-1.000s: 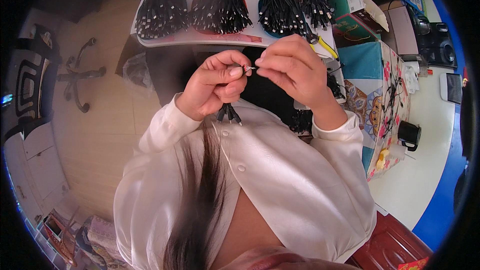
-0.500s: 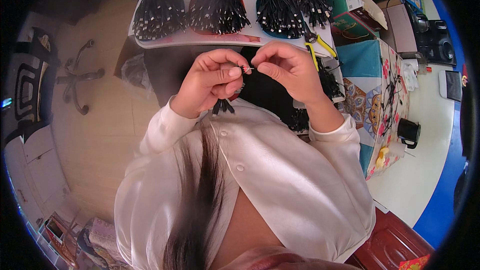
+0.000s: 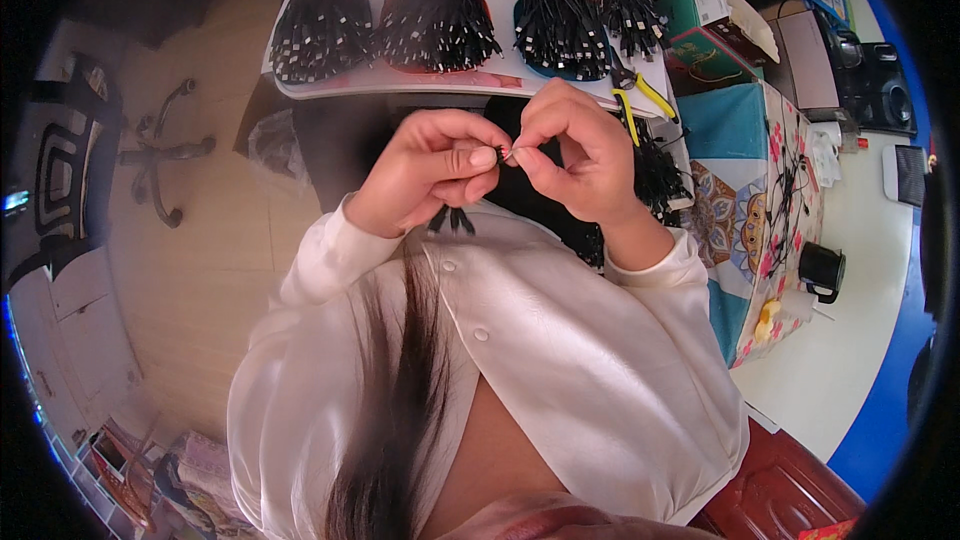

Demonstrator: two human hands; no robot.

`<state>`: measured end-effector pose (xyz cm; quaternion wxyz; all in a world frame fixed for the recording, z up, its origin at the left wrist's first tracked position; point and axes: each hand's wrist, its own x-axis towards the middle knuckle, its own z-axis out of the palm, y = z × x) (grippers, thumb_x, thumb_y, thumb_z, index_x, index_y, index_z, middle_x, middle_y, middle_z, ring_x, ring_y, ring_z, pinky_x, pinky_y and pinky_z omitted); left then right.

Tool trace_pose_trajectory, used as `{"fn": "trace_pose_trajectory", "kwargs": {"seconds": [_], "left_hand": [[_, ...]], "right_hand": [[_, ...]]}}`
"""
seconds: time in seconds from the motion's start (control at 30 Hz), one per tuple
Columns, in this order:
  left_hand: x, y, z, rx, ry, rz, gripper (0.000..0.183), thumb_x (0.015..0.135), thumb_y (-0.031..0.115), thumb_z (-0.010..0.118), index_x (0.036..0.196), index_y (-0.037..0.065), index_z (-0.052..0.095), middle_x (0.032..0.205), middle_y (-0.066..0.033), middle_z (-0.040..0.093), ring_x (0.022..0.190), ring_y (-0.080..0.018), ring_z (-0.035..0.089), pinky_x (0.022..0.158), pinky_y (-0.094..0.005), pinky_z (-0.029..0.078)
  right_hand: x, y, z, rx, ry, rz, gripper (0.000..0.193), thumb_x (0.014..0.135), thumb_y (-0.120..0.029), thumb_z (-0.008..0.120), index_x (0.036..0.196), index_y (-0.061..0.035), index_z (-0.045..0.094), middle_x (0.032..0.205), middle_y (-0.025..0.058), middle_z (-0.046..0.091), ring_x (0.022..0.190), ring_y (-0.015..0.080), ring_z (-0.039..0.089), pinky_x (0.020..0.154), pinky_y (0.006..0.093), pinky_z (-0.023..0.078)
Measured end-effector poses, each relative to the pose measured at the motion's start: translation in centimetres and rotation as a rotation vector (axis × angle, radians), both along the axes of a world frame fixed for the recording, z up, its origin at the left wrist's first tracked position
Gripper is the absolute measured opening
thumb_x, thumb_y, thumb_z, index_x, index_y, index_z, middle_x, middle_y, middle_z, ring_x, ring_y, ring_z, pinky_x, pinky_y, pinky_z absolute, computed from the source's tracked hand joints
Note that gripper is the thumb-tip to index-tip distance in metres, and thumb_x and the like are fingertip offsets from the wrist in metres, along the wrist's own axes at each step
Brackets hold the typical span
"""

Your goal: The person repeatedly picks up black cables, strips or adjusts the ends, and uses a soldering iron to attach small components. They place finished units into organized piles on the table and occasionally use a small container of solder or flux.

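My left hand [image 3: 440,165] is closed round a few short black cables [image 3: 452,220], whose ends hang below the palm. Between its thumb and forefinger stick out the cables' stripped ends, with bits of red and pale wire. My right hand [image 3: 575,155] meets it from the right, thumb and forefinger pinched together on the thin wire ends. The other right fingers curl in towards the palm. Beyond both hands, several bundles of black cables [image 3: 435,15] with metal plugs lie on the white table [image 3: 400,88].
Yellow-handled pliers [image 3: 640,95] lie at the table's right edge, above more black cables [image 3: 655,175]. To the right stand a green box [image 3: 685,15], a cloth-covered stand [image 3: 730,125] and a black mug [image 3: 820,268]. An office chair's base [image 3: 165,153] stands at left.
My right hand has moved in to the left, and its fingertips now pinch the wire ends. The left hand has shifted slightly to the right.
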<state>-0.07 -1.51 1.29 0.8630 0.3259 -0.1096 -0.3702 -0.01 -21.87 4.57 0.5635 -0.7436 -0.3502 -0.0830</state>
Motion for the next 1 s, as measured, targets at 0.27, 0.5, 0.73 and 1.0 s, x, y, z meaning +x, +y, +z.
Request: {"fn": "trace_pose_trajectory", "kwargs": {"seconds": [0.27,0.5,0.73,1.0], "left_hand": [[-0.9,0.3,2.1,0.496,-0.719,0.42,0.012,0.09,0.001,0.059,0.098,-0.005,0.067,0.073,-0.0052,0.063,0.06,-0.0067,0.055,0.053,-0.0216,0.046],[-1.0,0.2,1.9,0.565,-0.776,0.439,0.011,0.089,-0.002,0.058,0.097,-0.005,0.066,0.073,-0.0065,0.063,0.059,-0.0074,0.055,0.053,-0.0222,0.048],[1.2,0.0,6.1,0.581,-0.681,0.376,0.012,0.089,-0.002,0.058,0.097,-0.005,0.066,0.075,-0.0053,0.063,0.065,-0.0075,0.055,0.058,-0.0218,0.047],[13.9,2.6,15.2,0.949,-1.036,0.544,0.015,0.085,0.006,0.063,0.097,-0.004,0.064,0.074,-0.0041,0.065,0.067,-0.0073,0.058,0.061,-0.0208,0.045]], "right_hand": [[0.2,-0.6,0.9,-0.155,-0.17,-0.105,0.023,0.072,-0.014,0.076,0.091,-0.0066,0.066,0.092,0.0058,0.06,0.085,0.0238,0.055,0.075,0.033,0.044],[-0.1,0.3,1.5,-0.219,-0.346,-0.184,0.016,0.07,-0.01,0.075,0.084,-0.0077,0.066,0.097,0.0039,0.06,0.088,0.0245,0.054,0.078,0.034,0.044],[1.5,-1.1,1.1,-0.121,-0.328,-0.223,0.027,0.078,-0.021,0.073,0.094,-0.0013,0.064,0.105,0.0117,0.06,0.091,0.0233,0.053,0.078,0.0322,0.043],[3.0,0.0,-4.7,0.045,0.241,0.257,0.012,0.084,-0.01,0.064,0.095,-0.0049,0.065,0.083,0.0092,0.06,0.073,0.0229,0.059,0.064,0.0318,0.047]]}}
